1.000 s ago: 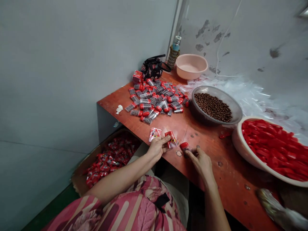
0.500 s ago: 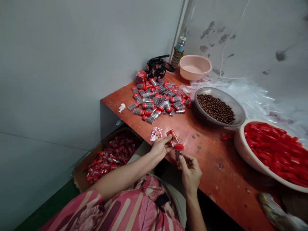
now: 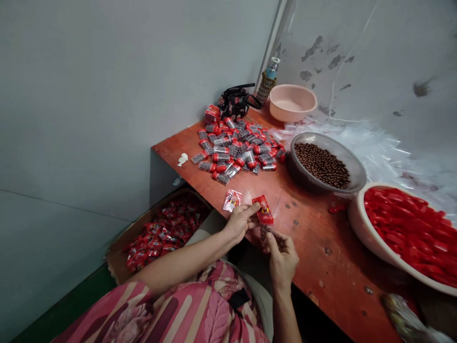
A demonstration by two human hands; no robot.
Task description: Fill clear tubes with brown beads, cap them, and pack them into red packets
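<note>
My left hand (image 3: 241, 222) pinches a small red printed wrapper (image 3: 263, 210) between thumb and fingers over the table's near edge. Directly below it, the fingers of my right hand (image 3: 283, 257) are closed on a small clear container (image 3: 264, 231) with brown beads inside. The wrapper covers the container's upper end, so its red cap is hidden. Whether the cap is inside the wrapper or behind it, I cannot tell. Just left of the held wrapper lie flat printed wrappers (image 3: 232, 200) on the red-brown table (image 3: 307, 247).
Many red-capped containers (image 3: 235, 147) lie heaped farther back. To the right stand a grey bowl of brown beads (image 3: 321, 164) and a pale basin (image 3: 360, 228) of red caps. Clear plastic pieces (image 3: 378, 147) are piled behind. A carton (image 3: 116, 259) of red packets sits low left.
The wrapper in my left hand has come down over the container's red cap, which showed before. My right hand keeps its hold; the whole view has shifted slightly.
</note>
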